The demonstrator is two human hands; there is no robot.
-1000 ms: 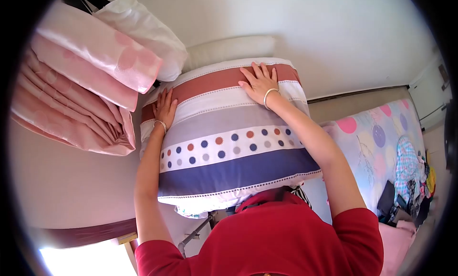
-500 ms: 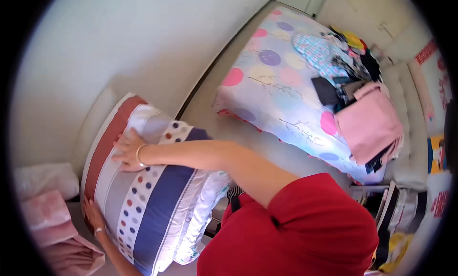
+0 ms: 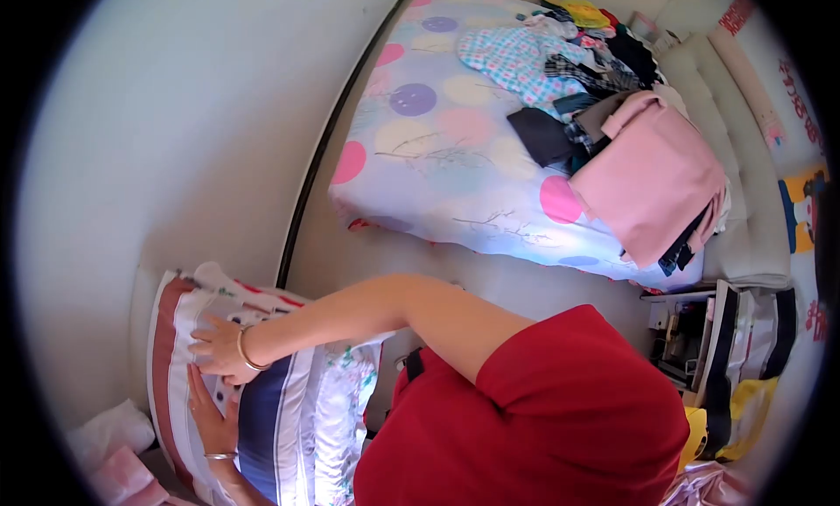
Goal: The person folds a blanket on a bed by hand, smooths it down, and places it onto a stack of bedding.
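A folded striped quilt (image 3: 261, 427) in rust, white, grey and navy, with a dotted band, lies in the lower left. Beside its navy side, white floral bedding (image 3: 339, 410) shows. My right hand (image 3: 223, 348), with a bangle at the wrist, rests on the upper part of the quilt, its fingers spread. Just below it, my left hand (image 3: 214, 418) lies flat on the same quilt, also wearing a bangle. The two hands are close together and partly cover the dots.
A bed (image 3: 385, 165) with a dotted sheet stands beyond. On it lie a pink folded item (image 3: 647, 178) and a pile of clothes (image 3: 604, 60). A white wall (image 3: 175, 156) rises at left. Shelves (image 3: 687, 344) stand at right. Pink cloth (image 3: 127, 480) is at lower left.
My view has shifted, and the quilt now appears lower. My left hand has moved up and inward on the quilt, close to my right hand. Both remain on the quilt.
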